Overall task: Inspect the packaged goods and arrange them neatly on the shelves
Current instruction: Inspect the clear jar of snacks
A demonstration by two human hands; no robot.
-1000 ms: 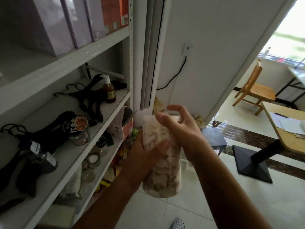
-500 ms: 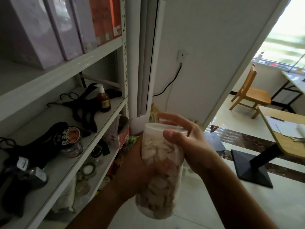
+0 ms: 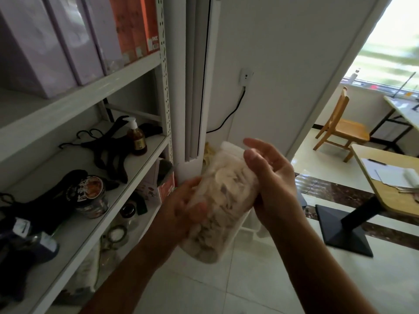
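A white shelving unit (image 3: 95,94) fills the view from 7 to 11 o'clock. Pale floor tiles (image 3: 249,286) spread across 5 and 6 o'clock. At 3 o'clock stands a wooden surface (image 3: 385,196) on a black pedestal, with papers (image 3: 390,175) lying on it. A wooden chair (image 3: 342,130) sits beyond it at 2 o'clock.

On the top shelf, at 10 to 11 o'clock, lilac boxes (image 3: 45,41) stand upright in a row. Orange boxes (image 3: 136,23) stand just beside them at the shelf's end.

A clear plastic jar (image 3: 224,200) of pale slices is held in the air in front of the shelving, just below the middle of the view and clear of every shelf. It tilts a little, with its white lid toward 1 o'clock and its base toward 7 o'clock.

The left grip (image 3: 188,207) is at the jar's 9 o'clock. Its fingers wrap the lower half and its thumb lies across the front. The right grip (image 3: 272,184) is at the jar's 2 to 3 o'clock. It is wide, with the palm against the jar's side and the fingers loosely straight past the lid end. Motion blur softens both.

On the middle shelf, black hangers (image 3: 108,150) lie at 9 o'clock. A round printed tin (image 3: 90,196) sits near the shelf's front edge at 8 o'clock. An amber pump bottle (image 3: 136,139) stands upright beside the hangers.
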